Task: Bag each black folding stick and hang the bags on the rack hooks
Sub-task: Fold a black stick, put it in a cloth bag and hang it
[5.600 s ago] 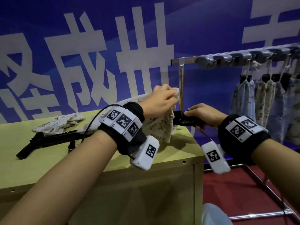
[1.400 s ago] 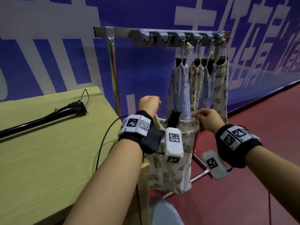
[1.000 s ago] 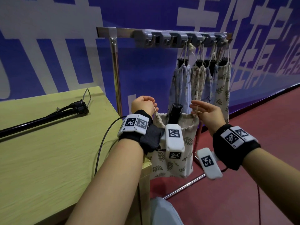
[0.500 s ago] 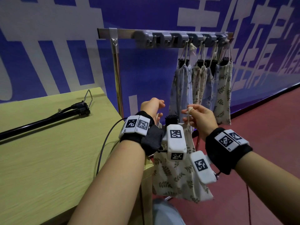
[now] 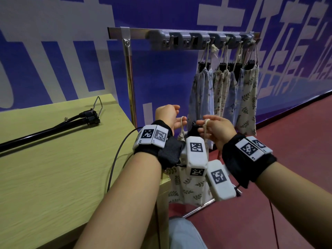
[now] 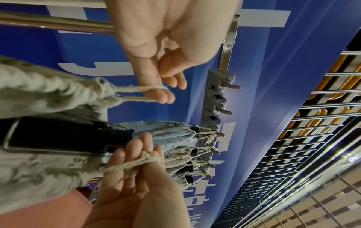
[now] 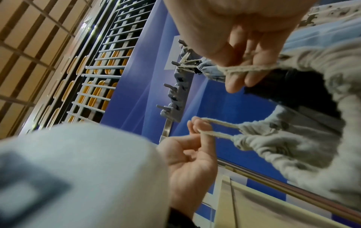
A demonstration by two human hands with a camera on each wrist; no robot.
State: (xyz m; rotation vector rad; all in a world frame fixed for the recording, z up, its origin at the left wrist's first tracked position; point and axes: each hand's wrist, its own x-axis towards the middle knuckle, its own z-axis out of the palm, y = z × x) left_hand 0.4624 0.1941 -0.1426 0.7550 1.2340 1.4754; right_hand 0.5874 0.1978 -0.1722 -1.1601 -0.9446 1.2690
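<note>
Left hand: fingers hooked through one drawstring loop.
Right hand: fingers clamped on the other loop.
Leaf-print bag: mouth now cinched round the black folding stick, where a second ago it gaped.
Rack hooks: free ones at 12 o'clock; hanging looks next.
Tabletop: another stick at 9 o'clock.

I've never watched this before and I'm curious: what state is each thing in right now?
Left hand: hooks one drawstring loop.
Right hand: grips the other loop.
Leaf-print bag: cinched, held below the rack, stick top poking out.
Hanging bags: hung on hooks.
Folding stick on table: unbagged.
</note>
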